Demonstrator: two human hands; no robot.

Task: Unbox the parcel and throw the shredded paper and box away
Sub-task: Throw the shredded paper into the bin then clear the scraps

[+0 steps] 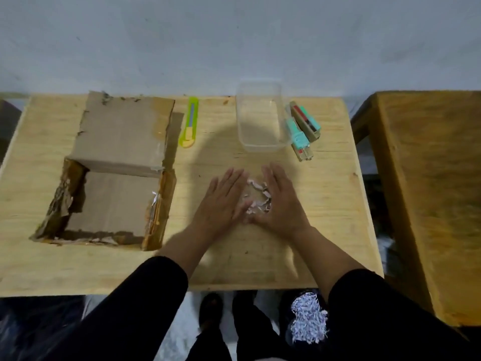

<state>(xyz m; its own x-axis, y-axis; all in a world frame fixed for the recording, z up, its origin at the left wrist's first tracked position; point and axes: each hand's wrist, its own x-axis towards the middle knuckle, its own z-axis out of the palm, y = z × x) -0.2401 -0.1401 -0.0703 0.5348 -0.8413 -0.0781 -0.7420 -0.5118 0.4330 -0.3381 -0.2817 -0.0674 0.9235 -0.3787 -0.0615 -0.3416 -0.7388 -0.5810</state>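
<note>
An opened brown cardboard box (114,201) lies on the left of the wooden table (325,204), its flap folded back and its inside nearly empty. A small heap of shredded paper (256,196) lies on the table's middle. My left hand (221,201) rests flat at the heap's left side, and my right hand (279,204) rests flat at its right side, fingers spread, both touching the shreds. More shredded paper (308,319) sits below the table's front edge, in a dark bag.
A yellow-green utility knife (190,123) lies right of the box flap. A clear plastic container (260,118) stands at the back, with small mint-coloured packages (303,128) beside it. A second wooden table (426,191) stands to the right. My feet show below the front edge.
</note>
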